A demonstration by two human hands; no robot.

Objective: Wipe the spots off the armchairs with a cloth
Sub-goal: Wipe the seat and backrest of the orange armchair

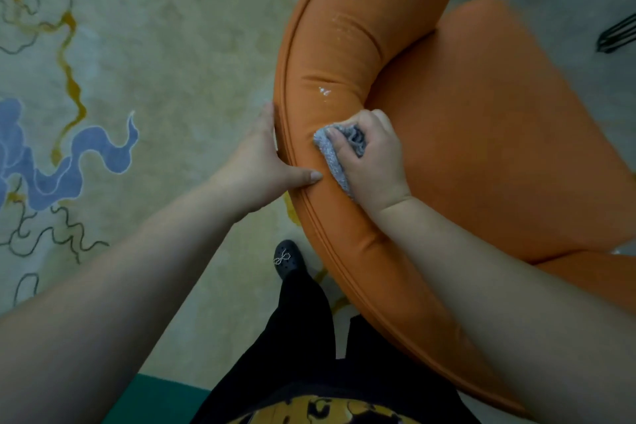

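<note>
An orange armchair (481,134) fills the right half of the view, its curved padded backrest running from the top centre down to the bottom right. My right hand (373,162) grips a bunched grey cloth (332,153) and presses it against the inner side of the backrest. My left hand (265,162) holds the outer rim of the backrest, fingers behind it and thumb lying over the piped edge. White wet spots (324,91) show on the padding just above the cloth, and more white spots (347,19) lie higher along the rest.
A pale patterned carpet (155,45) with blue and ochre swirls covers the floor at left. My black shoe (287,260) and black trouser leg stand close to the chair's outer side. A dark wire object (617,34) sits at the right edge.
</note>
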